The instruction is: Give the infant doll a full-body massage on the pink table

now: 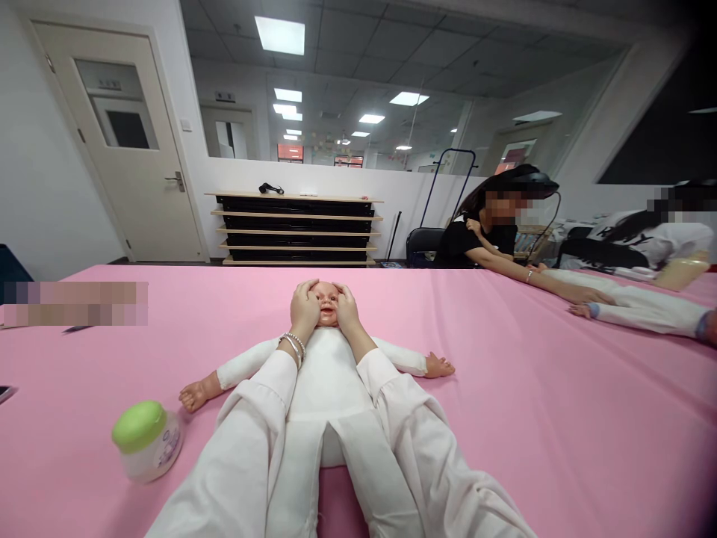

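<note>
A baby doll (328, 373) with a white cloth body lies on its back, its head at the far end and its arms spread to both sides. My left hand (304, 308), a beaded bracelet at its wrist, cups one side of the doll's head. On the other side, my right hand (348, 307) curves around the head, thumb toward the cheek. The doll's eyes, nose and mouth show between my hands, while its forehead and sides are partly covered. A jar (149, 441) with a green lid stands left of the doll, near its small hand.
A pink cloth (504, 418) covers the table. At the right, a co-worker (482, 232) in black reaches toward another doll (650, 306). A second person (661, 232) sits beyond. A phone-like object (5, 393) lies at the left edge. Stacked boards (296, 217) stand by the wall.
</note>
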Action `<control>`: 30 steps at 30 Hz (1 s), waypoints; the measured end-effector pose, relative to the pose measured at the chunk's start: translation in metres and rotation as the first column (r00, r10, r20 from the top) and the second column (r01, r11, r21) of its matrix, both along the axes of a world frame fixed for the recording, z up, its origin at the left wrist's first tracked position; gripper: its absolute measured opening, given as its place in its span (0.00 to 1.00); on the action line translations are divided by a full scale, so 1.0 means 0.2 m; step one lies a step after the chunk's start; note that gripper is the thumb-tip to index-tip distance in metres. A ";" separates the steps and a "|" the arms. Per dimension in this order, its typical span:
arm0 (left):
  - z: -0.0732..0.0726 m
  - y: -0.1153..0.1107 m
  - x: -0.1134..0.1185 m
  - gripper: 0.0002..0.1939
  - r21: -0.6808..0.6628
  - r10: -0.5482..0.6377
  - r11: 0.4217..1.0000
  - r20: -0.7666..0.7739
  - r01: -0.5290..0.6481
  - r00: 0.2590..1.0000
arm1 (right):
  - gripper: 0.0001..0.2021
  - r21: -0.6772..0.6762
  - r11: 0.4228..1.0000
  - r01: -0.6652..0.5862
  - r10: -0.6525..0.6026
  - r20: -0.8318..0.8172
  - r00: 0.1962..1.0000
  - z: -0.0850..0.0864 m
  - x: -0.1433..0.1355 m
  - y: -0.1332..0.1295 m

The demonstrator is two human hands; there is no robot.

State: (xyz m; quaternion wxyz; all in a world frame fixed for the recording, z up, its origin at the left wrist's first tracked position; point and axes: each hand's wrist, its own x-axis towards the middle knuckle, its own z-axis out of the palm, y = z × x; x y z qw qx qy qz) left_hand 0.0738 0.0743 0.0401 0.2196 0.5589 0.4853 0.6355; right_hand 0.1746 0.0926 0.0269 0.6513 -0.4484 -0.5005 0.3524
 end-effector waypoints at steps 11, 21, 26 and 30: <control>-0.01 -0.02 -0.01 0.14 0.080 0.019 0.997 -0.115 -0.010 0.993 | 0.17 0.058 0.997 -0.048 0.048 -0.003 0.999 0.00 0.00 -0.03; -0.01 0.01 0.00 0.18 0.013 -0.003 1.000 -0.016 0.003 1.000 | 0.14 -0.008 1.000 0.011 -0.011 -0.018 1.000 0.02 -0.01 -0.01; 0.00 0.00 0.00 0.17 0.017 -0.003 1.000 -0.042 0.004 0.999 | 0.13 -0.004 1.000 -0.004 0.004 -0.041 0.999 0.01 -0.01 -0.01; 0.00 -0.02 -0.01 0.15 0.071 0.005 0.997 -0.108 0.003 0.994 | 0.15 0.062 0.997 -0.050 0.052 -0.029 0.998 0.00 0.00 -0.02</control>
